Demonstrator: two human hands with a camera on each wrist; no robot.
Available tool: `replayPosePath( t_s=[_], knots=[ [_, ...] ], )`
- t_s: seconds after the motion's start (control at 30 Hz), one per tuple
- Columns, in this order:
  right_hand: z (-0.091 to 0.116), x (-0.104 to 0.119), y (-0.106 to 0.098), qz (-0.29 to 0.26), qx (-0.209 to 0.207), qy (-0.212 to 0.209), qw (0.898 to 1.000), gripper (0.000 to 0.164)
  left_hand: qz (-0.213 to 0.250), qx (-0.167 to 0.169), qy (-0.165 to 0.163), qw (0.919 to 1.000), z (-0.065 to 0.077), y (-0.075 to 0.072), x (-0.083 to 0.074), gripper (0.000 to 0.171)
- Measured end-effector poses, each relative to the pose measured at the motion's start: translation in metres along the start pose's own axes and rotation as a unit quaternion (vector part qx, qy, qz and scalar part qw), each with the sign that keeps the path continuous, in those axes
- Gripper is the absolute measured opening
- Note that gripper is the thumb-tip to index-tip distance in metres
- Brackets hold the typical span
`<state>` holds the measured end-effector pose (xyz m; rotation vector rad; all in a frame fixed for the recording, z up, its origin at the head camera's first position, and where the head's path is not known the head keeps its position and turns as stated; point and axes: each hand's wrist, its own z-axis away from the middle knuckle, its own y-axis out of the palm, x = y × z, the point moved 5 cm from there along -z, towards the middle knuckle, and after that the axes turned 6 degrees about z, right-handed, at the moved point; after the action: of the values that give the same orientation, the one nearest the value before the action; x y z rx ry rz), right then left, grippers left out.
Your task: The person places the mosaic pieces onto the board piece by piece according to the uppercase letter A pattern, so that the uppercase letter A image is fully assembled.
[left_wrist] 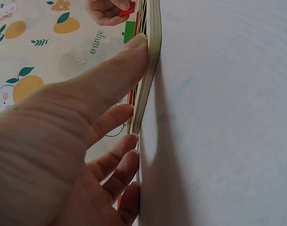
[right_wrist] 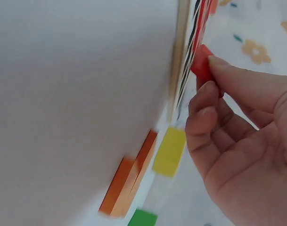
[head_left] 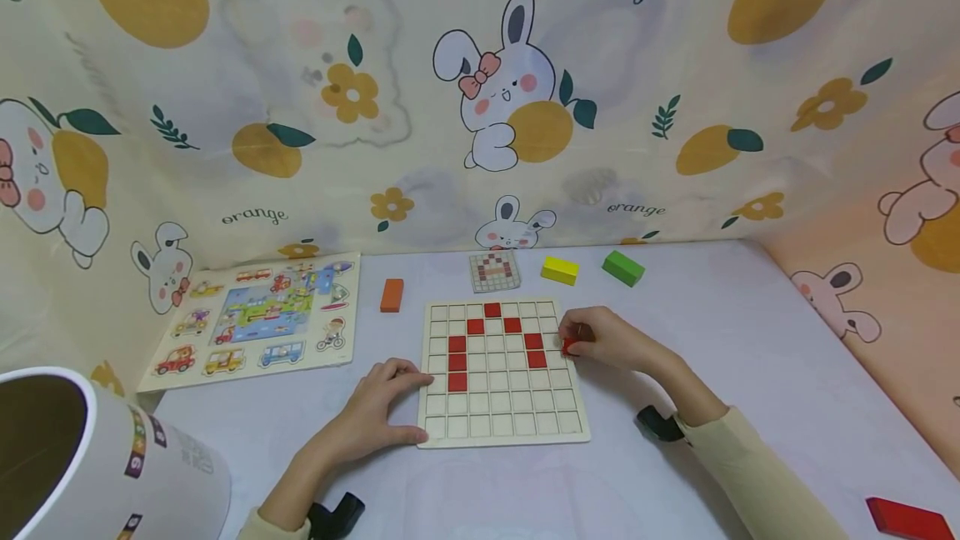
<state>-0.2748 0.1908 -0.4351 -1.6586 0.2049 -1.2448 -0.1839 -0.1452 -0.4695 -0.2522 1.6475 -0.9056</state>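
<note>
A pale wooden grid board lies on the table, with several red square pieces set in its cells in an arch-like pattern. My left hand spreads along the board's left side, thumb at the near corner and fingertips at the edge; the left wrist view shows the thumb against the rim. At the right edge, my right hand pinches a small red piece between thumb and fingers, close over the board. Behind the board lies a small pattern card with a similar red-and-white grid.
An orange block, a yellow block and a green block stand beyond the board. Left of them is a vehicle picture puzzle. A white bin fills the near left; a red block lies at the near right.
</note>
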Motion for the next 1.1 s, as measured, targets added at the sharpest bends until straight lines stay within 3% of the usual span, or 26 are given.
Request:
replayPosePath(
  t_s=[0.27,0.53,0.9,1.1],
  knots=[
    [-0.004,0.027,0.023,-0.054,0.055,-0.025,0.997,0.009,-0.001,0.000,-0.001,1.0000,0.000,0.000,0.001,0.073],
    [-0.004,0.039,0.035,-0.043,0.067,-0.028,0.996,0.014,-0.002,0.000,-0.001,1.0000,0.000,0.000,0.002,0.073],
    [-0.002,0.045,0.034,0.081,0.015,-0.035,0.996,0.020,-0.001,0.000,-0.003,1.0000,0.000,0.001,0.002,0.072],
    [0.001,0.042,0.025,0.083,-0.028,-0.008,0.996,0.019,-0.004,-0.001,-0.001,1.0000,0.000,0.001,0.002,0.073]
  ],
)
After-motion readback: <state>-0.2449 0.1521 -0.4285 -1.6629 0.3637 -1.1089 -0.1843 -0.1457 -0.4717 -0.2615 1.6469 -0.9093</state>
